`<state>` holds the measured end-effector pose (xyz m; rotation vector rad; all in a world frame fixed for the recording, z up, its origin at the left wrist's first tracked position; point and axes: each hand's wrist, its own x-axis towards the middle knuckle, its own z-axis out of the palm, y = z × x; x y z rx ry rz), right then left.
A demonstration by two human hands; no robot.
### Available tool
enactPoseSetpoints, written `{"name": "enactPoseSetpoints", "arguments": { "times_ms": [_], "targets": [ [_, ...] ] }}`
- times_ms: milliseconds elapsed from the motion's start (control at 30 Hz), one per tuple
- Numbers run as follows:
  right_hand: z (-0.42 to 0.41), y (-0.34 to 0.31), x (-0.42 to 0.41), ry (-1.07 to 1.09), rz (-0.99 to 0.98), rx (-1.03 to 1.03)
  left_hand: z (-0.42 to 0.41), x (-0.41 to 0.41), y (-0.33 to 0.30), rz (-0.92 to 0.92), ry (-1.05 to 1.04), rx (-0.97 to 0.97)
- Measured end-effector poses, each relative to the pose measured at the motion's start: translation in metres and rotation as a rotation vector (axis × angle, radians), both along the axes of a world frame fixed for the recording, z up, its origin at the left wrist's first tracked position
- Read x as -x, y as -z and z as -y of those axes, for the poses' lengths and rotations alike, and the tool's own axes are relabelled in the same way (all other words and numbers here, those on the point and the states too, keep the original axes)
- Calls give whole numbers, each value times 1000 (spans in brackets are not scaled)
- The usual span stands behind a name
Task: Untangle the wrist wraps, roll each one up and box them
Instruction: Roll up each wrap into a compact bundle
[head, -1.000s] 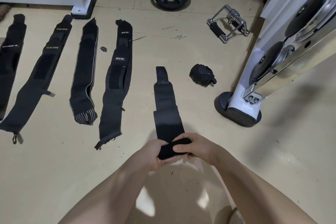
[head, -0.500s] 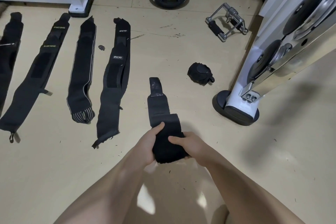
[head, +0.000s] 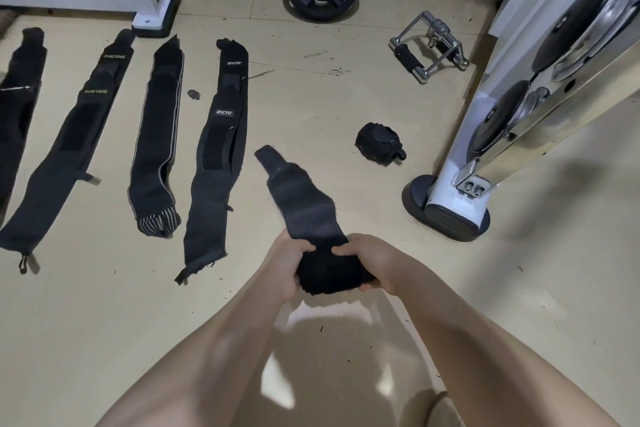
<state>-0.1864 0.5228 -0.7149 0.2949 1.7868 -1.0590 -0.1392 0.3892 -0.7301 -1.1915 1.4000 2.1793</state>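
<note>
Wrap point(head: 304, 208) half rolled: the roll point(head: 329, 274) is gripped at the person's midline, loose tail running away over the floor point(head: 346, 107) and slightly left (tab end farthest). Left hand point(head: 287, 263) and right hand point(head: 372, 260) curl round opposite ends of the roll, equally near, thumbs on top, forearms converging.

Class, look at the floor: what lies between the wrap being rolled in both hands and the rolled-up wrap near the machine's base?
Bare floor only, in the head view, between the wrap being rolled and the rolled-up wrap.
</note>
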Motion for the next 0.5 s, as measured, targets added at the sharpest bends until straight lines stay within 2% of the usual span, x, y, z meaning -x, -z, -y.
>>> {"name": "enactPoseSetpoints", "arguments": {
  "times_ms": [167, 233, 333, 500],
  "targets": [
    [7, -9, 2, 190, 175, -16, 8, 8, -18, -88, -3, -26],
    [13, -15, 6, 205, 192, -54, 11, 9, -30, -115, 29, -77],
    [22, -28, 14, 194, 202, -90, 20, 8, -35, -240, 119, -37],
    [23, -46, 28, 224, 262, -83, 24, 3, -54, -401, 117, -242]
  ]
}}
